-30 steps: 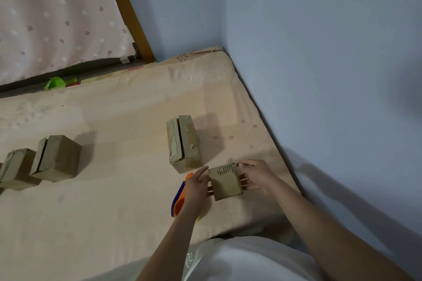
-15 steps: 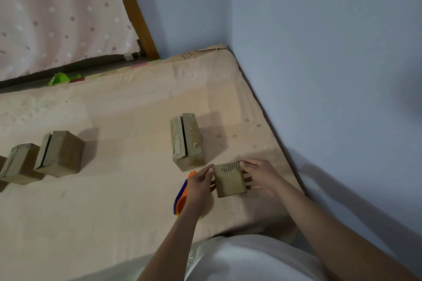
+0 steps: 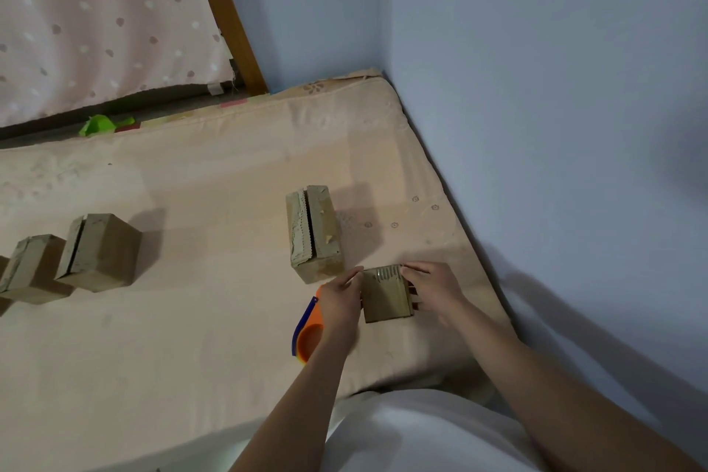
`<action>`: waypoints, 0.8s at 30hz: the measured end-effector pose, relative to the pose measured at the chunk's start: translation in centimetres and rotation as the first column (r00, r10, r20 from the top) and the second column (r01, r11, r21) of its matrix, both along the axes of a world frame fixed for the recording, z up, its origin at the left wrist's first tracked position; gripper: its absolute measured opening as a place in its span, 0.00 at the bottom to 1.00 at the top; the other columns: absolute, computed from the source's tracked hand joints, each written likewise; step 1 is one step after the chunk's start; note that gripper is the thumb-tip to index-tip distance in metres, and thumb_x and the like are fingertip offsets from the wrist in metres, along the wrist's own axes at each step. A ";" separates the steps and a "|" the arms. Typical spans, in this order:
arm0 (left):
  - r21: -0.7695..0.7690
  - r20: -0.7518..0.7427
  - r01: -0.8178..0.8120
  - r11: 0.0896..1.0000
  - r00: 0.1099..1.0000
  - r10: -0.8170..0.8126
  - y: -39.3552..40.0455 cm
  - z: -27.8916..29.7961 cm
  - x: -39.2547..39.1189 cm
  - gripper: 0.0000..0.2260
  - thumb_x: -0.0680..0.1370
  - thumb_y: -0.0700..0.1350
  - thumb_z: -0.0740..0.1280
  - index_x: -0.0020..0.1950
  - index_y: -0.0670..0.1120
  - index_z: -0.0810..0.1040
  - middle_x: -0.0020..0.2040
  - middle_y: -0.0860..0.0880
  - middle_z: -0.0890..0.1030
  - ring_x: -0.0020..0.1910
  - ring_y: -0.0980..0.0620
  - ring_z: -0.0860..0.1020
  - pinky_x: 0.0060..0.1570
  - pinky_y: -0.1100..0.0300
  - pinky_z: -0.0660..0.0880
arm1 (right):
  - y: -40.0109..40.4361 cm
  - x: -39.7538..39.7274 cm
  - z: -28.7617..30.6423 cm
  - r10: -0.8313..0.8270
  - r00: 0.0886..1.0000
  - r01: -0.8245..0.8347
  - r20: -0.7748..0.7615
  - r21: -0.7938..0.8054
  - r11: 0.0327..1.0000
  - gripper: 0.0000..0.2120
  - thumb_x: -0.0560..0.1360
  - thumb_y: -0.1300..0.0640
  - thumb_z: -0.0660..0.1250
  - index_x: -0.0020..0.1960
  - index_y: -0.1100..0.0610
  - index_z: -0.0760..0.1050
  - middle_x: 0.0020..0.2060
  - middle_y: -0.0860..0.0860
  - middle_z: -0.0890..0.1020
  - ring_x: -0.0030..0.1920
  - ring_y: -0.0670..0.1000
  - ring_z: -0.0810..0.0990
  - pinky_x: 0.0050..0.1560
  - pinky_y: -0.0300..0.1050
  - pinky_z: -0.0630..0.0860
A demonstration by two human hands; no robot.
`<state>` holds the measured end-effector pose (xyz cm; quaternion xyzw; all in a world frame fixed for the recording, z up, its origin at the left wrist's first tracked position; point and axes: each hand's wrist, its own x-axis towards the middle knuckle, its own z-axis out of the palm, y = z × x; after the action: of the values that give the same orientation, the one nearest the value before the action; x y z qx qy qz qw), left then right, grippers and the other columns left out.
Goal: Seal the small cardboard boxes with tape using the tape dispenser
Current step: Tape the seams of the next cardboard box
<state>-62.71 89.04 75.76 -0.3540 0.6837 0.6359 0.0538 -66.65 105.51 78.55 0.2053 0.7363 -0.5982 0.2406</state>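
Note:
A small cardboard box (image 3: 387, 297) sits on the mattress near its right front corner, held between both hands. My left hand (image 3: 339, 305) grips its left side and my right hand (image 3: 435, 289) grips its right side, thumb on the top edge. An orange and blue tape dispenser (image 3: 306, 337) lies on the mattress just left of the box, partly hidden under my left wrist. A taller cardboard box (image 3: 314, 232) with an open top seam stands just behind the held box.
Two more cardboard boxes (image 3: 99, 253) (image 3: 28, 268) stand at the left. The beige mattress (image 3: 191, 318) fills the floor, with a blue wall along its right edge. A green scrap (image 3: 99, 124) lies beyond the far edge, under a pink curtain.
Both hands keep hold of the small box in the same place. The camera has shifted slightly, so the scene sits a little lower and to the right.

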 end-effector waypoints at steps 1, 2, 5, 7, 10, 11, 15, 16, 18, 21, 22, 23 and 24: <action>0.040 -0.009 -0.005 0.999 1.000 0.006 0.0 0.0 0.1 0.07 0.80 0.48 0.68 0.53 0.59 0.84 0.51 0.57 0.84 0.53 0.52 0.81 0.53 0.51 0.81 | 0.1 0.0 0.1 -0.011 1.000 0.012 0.016 -0.027 1.000 0.10 0.79 0.54 0.69 0.60 0.52 0.82 0.48 0.49 0.85 0.49 0.52 0.84 0.40 0.47 0.83; 0.081 -0.020 -0.007 0.997 1.000 0.009 0.0 0.0 0.3 0.08 0.80 0.47 0.68 0.57 0.56 0.84 0.52 0.55 0.84 0.54 0.52 0.81 0.53 0.54 0.81 | 0.2 0.1 0.2 -0.015 0.999 0.017 0.029 -0.052 0.998 0.10 0.79 0.55 0.69 0.60 0.52 0.82 0.48 0.49 0.85 0.48 0.52 0.84 0.38 0.45 0.82; 0.121 -0.052 0.004 0.993 0.999 0.002 -0.2 0.1 0.9 0.11 0.81 0.46 0.67 0.63 0.50 0.82 0.54 0.54 0.85 0.55 0.53 0.81 0.49 0.60 0.81 | 0.2 0.4 0.4 -0.023 0.999 0.027 0.043 -0.094 0.995 0.10 0.79 0.55 0.69 0.60 0.52 0.81 0.48 0.49 0.85 0.48 0.51 0.84 0.37 0.43 0.81; 0.121 -0.054 -0.004 0.993 0.998 0.010 -0.2 0.0 1.1 0.11 0.80 0.47 0.68 0.62 0.50 0.82 0.53 0.53 0.85 0.55 0.53 0.81 0.49 0.61 0.81 | 0.0 0.4 0.4 -0.028 0.999 0.031 0.041 -0.085 0.996 0.11 0.79 0.55 0.69 0.60 0.53 0.81 0.47 0.48 0.85 0.48 0.51 0.84 0.36 0.42 0.80; 0.152 -0.042 -0.032 0.988 0.998 0.039 -0.2 0.0 0.7 0.11 0.79 0.46 0.69 0.61 0.49 0.82 0.52 0.52 0.85 0.54 0.51 0.82 0.50 0.58 0.81 | -0.2 0.2 0.4 -0.023 0.999 0.025 0.040 -0.061 0.998 0.12 0.79 0.55 0.69 0.62 0.54 0.81 0.47 0.48 0.84 0.49 0.51 0.83 0.36 0.42 0.80; 0.165 -0.035 -0.045 0.985 0.998 0.051 -0.2 0.0 0.5 0.11 0.79 0.46 0.70 0.60 0.49 0.83 0.52 0.51 0.85 0.54 0.50 0.82 0.51 0.55 0.82 | -0.2 0.1 0.4 -0.023 0.999 0.026 0.044 -0.061 0.998 0.13 0.79 0.56 0.69 0.63 0.54 0.80 0.47 0.48 0.84 0.49 0.51 0.83 0.37 0.43 0.81; 0.207 -0.011 -0.019 0.978 1.000 0.022 -0.7 -0.1 0.2 0.10 0.79 0.45 0.70 0.60 0.48 0.84 0.54 0.50 0.85 0.55 0.48 0.82 0.55 0.50 0.81 | 0.2 0.0 0.5 -0.019 0.997 0.026 0.075 -0.096 0.995 0.15 0.78 0.58 0.70 0.64 0.56 0.79 0.47 0.49 0.84 0.48 0.50 0.83 0.41 0.48 0.83; 0.224 -0.011 0.005 0.975 1.000 -0.002 -1.0 -0.1 0.2 0.10 0.79 0.44 0.70 0.60 0.48 0.84 0.54 0.50 0.85 0.56 0.47 0.81 0.56 0.49 0.81 | 0.3 0.0 0.5 -0.018 0.996 0.027 0.082 -0.104 0.994 0.15 0.78 0.58 0.71 0.64 0.56 0.79 0.48 0.49 0.84 0.49 0.50 0.83 0.45 0.50 0.83; 0.250 -0.009 0.036 0.967 0.999 -0.035 -1.5 0.0 0.3 0.10 0.79 0.44 0.70 0.60 0.48 0.84 0.54 0.50 0.85 0.56 0.46 0.82 0.56 0.48 0.80 | 0.5 0.1 0.4 -0.023 0.995 0.034 0.093 -0.119 0.992 0.16 0.78 0.58 0.71 0.64 0.56 0.79 0.49 0.50 0.84 0.49 0.51 0.83 0.50 0.54 0.83; 0.249 0.013 0.013 0.969 1.000 -0.017 -1.6 0.3 0.3 0.09 0.78 0.44 0.71 0.58 0.47 0.84 0.53 0.50 0.85 0.53 0.47 0.83 0.55 0.48 0.81 | 0.4 0.4 0.3 -0.052 0.994 0.064 0.096 -0.125 0.990 0.14 0.77 0.57 0.72 0.62 0.55 0.80 0.48 0.52 0.85 0.49 0.52 0.84 0.49 0.53 0.83; 0.243 0.020 0.000 0.970 1.000 -0.005 -1.4 0.3 0.3 0.09 0.78 0.44 0.71 0.58 0.47 0.84 0.52 0.50 0.86 0.53 0.48 0.83 0.54 0.48 0.81 | 0.3 0.4 0.3 -0.067 0.993 0.079 0.096 -0.130 0.988 0.13 0.77 0.57 0.72 0.61 0.55 0.80 0.47 0.52 0.85 0.49 0.52 0.84 0.48 0.51 0.83; 0.238 0.025 -0.009 0.971 1.000 0.003 -1.3 0.4 0.3 0.09 0.78 0.44 0.72 0.58 0.47 0.84 0.51 0.50 0.86 0.52 0.48 0.83 0.54 0.48 0.81 | 0.2 0.5 0.3 -0.079 0.992 0.092 0.096 -0.135 0.987 0.12 0.77 0.56 0.72 0.60 0.55 0.81 0.47 0.52 0.85 0.48 0.52 0.84 0.46 0.50 0.83; 0.235 0.028 -0.014 0.972 1.000 0.008 -1.1 0.5 0.2 0.09 0.77 0.44 0.72 0.57 0.47 0.84 0.51 0.50 0.86 0.53 0.47 0.83 0.54 0.48 0.81 | 0.2 0.5 0.4 -0.085 0.992 0.097 0.093 -0.134 0.986 0.11 0.77 0.56 0.72 0.59 0.55 0.81 0.47 0.53 0.85 0.48 0.52 0.84 0.45 0.50 0.83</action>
<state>-62.49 87.92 76.26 -0.3574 0.6008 0.7079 0.1010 -66.11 105.66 78.91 0.2475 0.6718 -0.6485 0.2586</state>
